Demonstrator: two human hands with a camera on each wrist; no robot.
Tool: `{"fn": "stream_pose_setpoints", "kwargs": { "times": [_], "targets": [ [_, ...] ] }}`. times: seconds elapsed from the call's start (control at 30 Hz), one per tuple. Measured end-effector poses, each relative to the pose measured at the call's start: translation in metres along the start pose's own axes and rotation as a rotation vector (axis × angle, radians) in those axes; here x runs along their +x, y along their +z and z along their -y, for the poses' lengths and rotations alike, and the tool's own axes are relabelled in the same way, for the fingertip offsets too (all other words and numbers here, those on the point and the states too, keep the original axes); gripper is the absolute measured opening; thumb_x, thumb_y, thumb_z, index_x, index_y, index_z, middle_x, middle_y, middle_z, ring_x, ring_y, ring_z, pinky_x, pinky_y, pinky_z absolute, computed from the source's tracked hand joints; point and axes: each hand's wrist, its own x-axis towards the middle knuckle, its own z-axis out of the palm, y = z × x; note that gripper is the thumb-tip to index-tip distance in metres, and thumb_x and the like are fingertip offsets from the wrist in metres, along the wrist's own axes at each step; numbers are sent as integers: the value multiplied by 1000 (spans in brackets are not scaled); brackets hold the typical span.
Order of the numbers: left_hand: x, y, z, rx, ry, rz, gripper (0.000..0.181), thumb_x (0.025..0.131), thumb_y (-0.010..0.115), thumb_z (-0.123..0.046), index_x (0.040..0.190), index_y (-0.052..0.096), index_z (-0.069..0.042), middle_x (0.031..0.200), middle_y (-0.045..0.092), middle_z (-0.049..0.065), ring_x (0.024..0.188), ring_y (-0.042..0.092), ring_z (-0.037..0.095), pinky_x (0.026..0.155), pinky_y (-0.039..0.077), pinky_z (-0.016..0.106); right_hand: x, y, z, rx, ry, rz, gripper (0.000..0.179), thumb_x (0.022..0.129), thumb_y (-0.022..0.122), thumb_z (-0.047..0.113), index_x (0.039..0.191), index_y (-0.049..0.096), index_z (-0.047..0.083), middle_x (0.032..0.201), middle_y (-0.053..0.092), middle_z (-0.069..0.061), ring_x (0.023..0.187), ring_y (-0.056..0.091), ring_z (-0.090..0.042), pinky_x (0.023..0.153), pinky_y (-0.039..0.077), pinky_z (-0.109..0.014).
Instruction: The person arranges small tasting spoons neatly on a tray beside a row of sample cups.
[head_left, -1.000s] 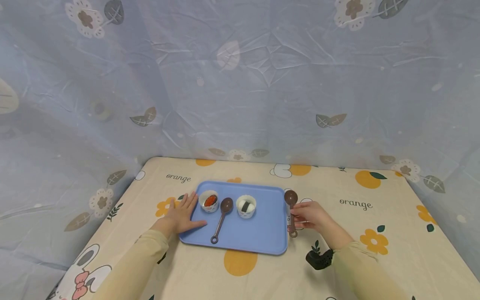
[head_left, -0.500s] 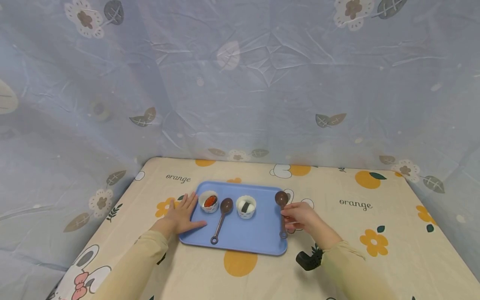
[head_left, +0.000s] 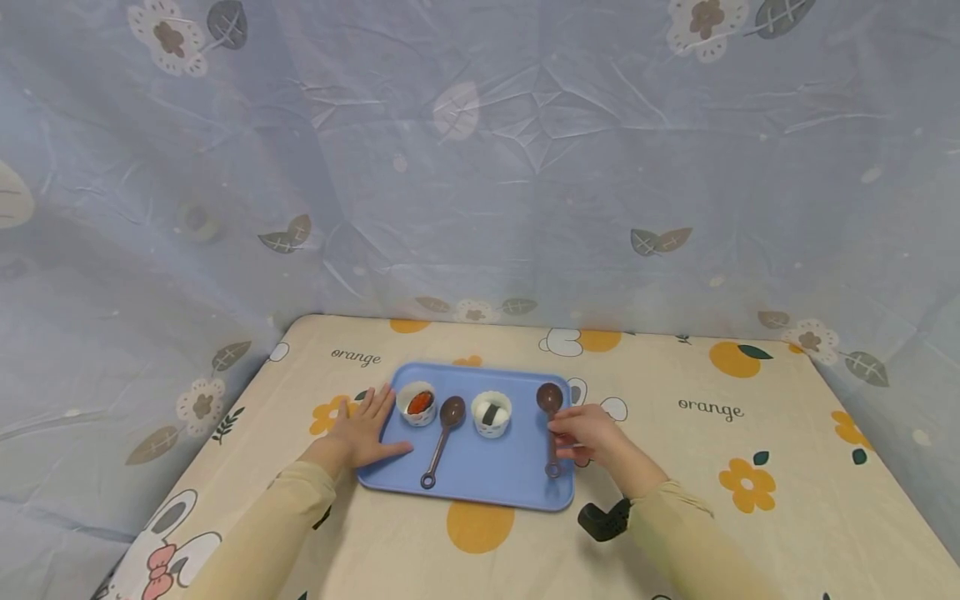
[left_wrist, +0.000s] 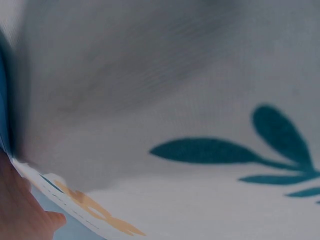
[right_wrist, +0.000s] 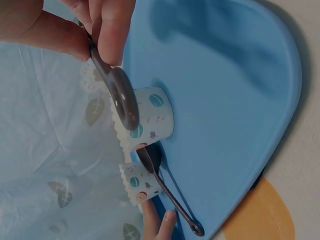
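My right hand [head_left: 588,433] pinches the handle of a brown spoon [head_left: 550,397] over the right side of a blue tray [head_left: 517,479]. In the right wrist view this spoon's ringed handle end [right_wrist: 124,100] hangs above the tray, and its shadow falls on the surface. My left hand [head_left: 360,437] rests with spread fingers at the tray's left edge. A second brown spoon [head_left: 442,442] lies on the tray between two paper cups. The left cup [head_left: 417,416] contains a red and black piece; the right cup [head_left: 491,427] contains a white piece with a black band.
A table with a cream cloth [head_left: 405,550] printed with oranges and flowers bears the tray. Behind it hangs a grey-blue patterned curtain [head_left: 480,192]. A black device [head_left: 603,521] sits at my right wrist.
My right hand has carried the spoon leftward, from beside the tray's right edge to over the tray. The left hand, the cups and the second spoon have stayed in place.
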Motion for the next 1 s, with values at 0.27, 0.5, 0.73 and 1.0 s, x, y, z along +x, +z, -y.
{"fn": "stream_pose_setpoints", "kwargs": {
  "times": [0.27,0.5,0.73,1.0],
  "targets": [
    [-1,-2,-1,-6,3,10,105,79,45,-72,149,9,-3,158,6,15,145,7,39,110,-1,66,3,7,0,59,16,-16,27,86,58,0,111,56,-11,64,53,1,57,52,-7,56,55,-24],
    [-2,-2,-2,-6,-6,23,104,80,45,-72,150,8,-4,158,5,14,145,6,38,110,-1,65,4,13,-1,60,30,4,27,86,58,0,111,56,-10,65,53,1,58,53,-6,56,55,-23],
    [-1,1,0,-20,11,-1,104,79,46,-72,149,9,-3,158,5,16,144,6,40,109,-2,67,5,20,-1,54,26,9,25,86,58,0,109,57,-9,67,54,0,59,54,-7,58,56,-24],
    [-1,0,0,-27,12,10,107,78,44,-74,149,9,-3,158,5,16,144,6,40,109,-3,67,5,26,-3,53,25,4,23,85,59,-1,106,58,-9,64,55,0,57,54,-7,57,56,-25]
  ]
}}
